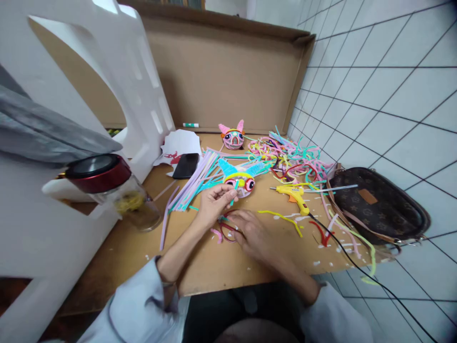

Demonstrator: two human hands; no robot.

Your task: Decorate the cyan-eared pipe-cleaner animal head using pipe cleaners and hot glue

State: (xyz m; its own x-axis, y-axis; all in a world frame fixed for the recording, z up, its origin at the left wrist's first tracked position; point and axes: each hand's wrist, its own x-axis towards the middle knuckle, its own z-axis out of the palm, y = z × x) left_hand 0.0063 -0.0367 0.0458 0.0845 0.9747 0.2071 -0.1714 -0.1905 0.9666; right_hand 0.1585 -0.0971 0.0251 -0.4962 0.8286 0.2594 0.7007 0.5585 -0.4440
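My left hand [216,202] pinches a short teal pipe cleaner [234,192] upright between thumb and fingertips. Just below it, my right hand [252,233] has its fingers curled at a pair of red-handled scissors [228,234] low over the table; the blades are partly hidden. Right behind my left hand sits a pipe-cleaner animal face [240,183] with blue ears, a yellow band and red-ringed eyes. A small pink piece [216,235] lies beside the scissors. To the left spreads a bundle of lilac and teal pipe cleaners [194,183].
A yellow glue gun [294,196], its black cord trailing right, lies near a brown handbag [378,205]. Tangled pipe cleaners [296,155] and a pink-eared face [233,138] are farther back. At left are a phone [186,166], a glass jar [137,205] and a white stool [143,62].
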